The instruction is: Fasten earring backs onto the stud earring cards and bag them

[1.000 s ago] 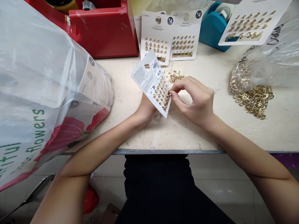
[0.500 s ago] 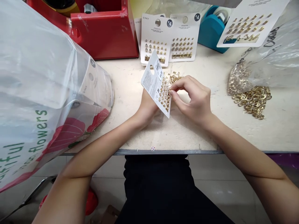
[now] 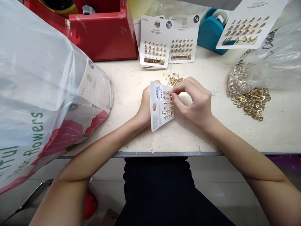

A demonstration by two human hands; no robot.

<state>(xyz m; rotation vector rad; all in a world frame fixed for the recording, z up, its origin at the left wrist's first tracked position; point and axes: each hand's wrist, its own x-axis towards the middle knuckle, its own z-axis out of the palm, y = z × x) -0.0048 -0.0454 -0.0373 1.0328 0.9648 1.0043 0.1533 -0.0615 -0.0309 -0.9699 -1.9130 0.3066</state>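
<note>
— Left side of the frame?
— Blocked! Big plastic bag (image 3: pixel 49 84) bulging over the workbench (image 3: pixel 254 135), near the left hand (image 3: pixel 144 110).
— Straight ahead?
— Loose gold studs (image 3: pixel 175 81), then earring cards (image 3: pixel 155 41), red plastic box (image 3: pixel 103 34) behind, upper left.
— Right of the right hand (image 3: pixel 196 105)?
— Passage along the front edge, lower right, below the gold hoops (image 3: pixel 251 103) and clear plastic bag (image 3: pixel 270 59); teal tape dispenser (image 3: pixel 210 34) at the top.
</note>
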